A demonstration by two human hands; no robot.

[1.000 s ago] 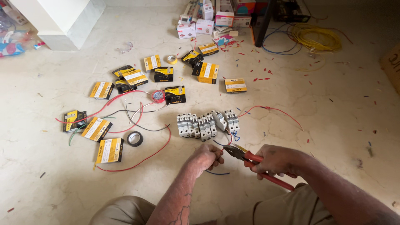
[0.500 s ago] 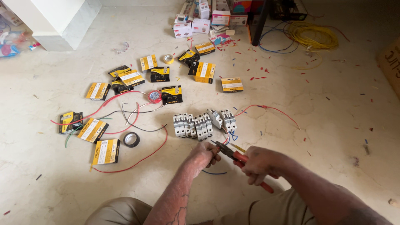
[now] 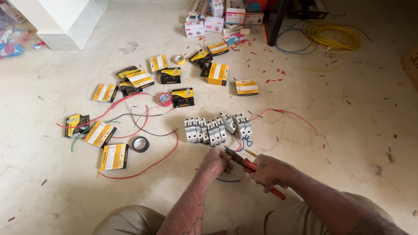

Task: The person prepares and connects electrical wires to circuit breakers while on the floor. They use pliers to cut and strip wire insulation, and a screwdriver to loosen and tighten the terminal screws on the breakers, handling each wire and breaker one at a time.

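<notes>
Bare forearms, a dark tattoo on the left forearm (image 3: 191, 217), and khaki trousers (image 3: 130, 219).

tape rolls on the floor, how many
3: a black tape roll by the red wire, a red one beside a black box, a pale one farther back. More may be hidden.

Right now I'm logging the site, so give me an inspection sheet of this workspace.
Surface: pale stone floor, speckled with wire offcuts.
Job's things: red-handled pliers in right hand; left hand pinches a blue wire; row of grey circuit breakers just ahead.
Clutter: yellow-black boxes, black tape roll.
Grippers: both hands closed.
Cables: loose red wire, yellow wire coil.
Surroundings: white pillar base.
</notes>
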